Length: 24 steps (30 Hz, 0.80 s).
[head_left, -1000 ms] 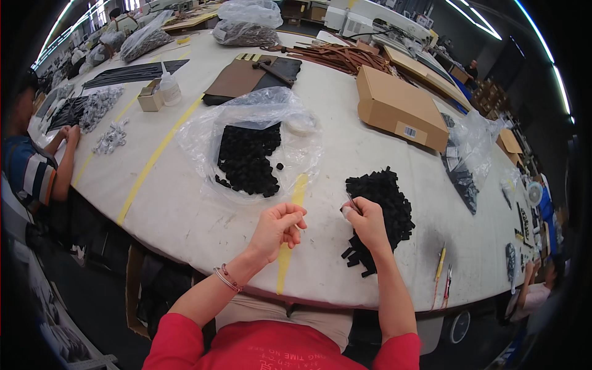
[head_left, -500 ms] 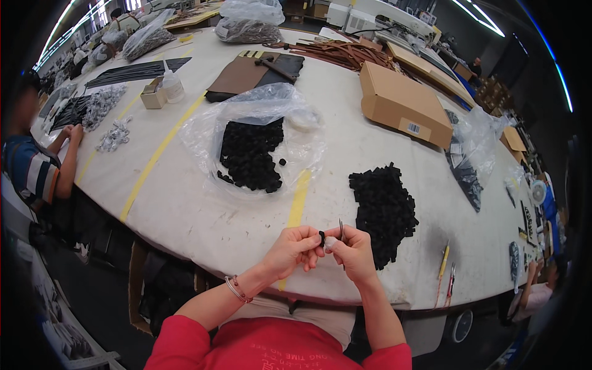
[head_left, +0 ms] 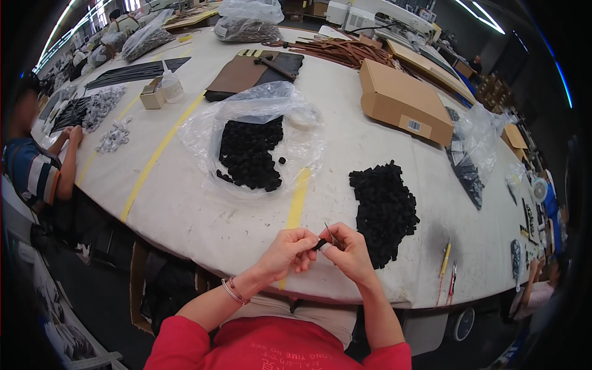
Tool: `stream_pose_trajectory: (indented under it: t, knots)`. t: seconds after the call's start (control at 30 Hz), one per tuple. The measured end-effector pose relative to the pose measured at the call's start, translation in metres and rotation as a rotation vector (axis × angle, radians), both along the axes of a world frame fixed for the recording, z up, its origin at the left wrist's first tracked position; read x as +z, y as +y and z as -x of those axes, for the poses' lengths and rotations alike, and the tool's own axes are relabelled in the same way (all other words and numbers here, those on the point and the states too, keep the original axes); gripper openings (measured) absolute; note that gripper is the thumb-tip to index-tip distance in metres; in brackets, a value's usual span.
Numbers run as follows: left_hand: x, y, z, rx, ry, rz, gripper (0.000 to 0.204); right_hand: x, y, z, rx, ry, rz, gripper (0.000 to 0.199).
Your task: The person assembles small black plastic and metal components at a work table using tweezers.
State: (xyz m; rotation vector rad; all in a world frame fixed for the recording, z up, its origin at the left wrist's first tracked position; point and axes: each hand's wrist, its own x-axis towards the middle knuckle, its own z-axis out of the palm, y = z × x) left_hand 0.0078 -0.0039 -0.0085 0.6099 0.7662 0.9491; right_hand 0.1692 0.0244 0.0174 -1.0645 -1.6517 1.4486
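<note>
Close to the table's front edge, my two hands meet. My left hand (head_left: 285, 251) pinches a small black piece (head_left: 320, 245) that looks like soft fabric. My right hand (head_left: 353, 253) grips a thin, pointed metal tool (head_left: 329, 230); whether it is tweezers or small scissors I cannot tell. Something whitish covers my right thumb tip, which is against the black piece. A pile of similar black pieces (head_left: 385, 216) lies just beyond and right of my right hand. More black pieces (head_left: 250, 157) rest on an opened clear plastic bag (head_left: 302, 139) farther left.
A cardboard box (head_left: 404, 105) stands at the far right, with brown strips (head_left: 345, 52) behind it. Yellow-handled (head_left: 444, 262) and red-handled (head_left: 453, 280) tools lie right. A squeeze bottle (head_left: 172, 86) stands far left. Another person (head_left: 37, 160) works at the left edge.
The metal tool has tipped from upright to slanting left, and the black piece has turned toward horizontal between my fingers. Both hands stay in nearly the same place.
</note>
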Motion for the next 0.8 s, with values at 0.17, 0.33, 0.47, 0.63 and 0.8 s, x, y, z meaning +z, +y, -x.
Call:
stream_pose_trajectory:
  t: [0.17,0.33,0.47,0.63,0.8]
  knots:
    - [0.010,-0.002,-0.007,0.141,-0.110,0.028,0.016,-0.011,-0.006,-0.001,-0.180,0.006,0.040,0.008]
    - [0.007,-0.003,-0.003,0.176,-0.049,0.005,0.014,-0.020,-0.008,0.000,-0.136,0.055,0.026,0.008]
    - [0.010,-0.004,0.002,0.081,0.196,-0.189,0.010,-0.005,-0.009,-0.007,-0.067,0.168,0.294,0.013]
    - [0.015,-0.005,0.006,0.051,0.500,-0.464,0.007,-0.006,-0.004,-0.013,0.025,0.288,0.549,0.012]
    - [0.016,-0.004,0.003,0.114,0.798,-0.959,0.008,-0.006,-0.005,-0.012,0.125,0.188,0.509,0.011]
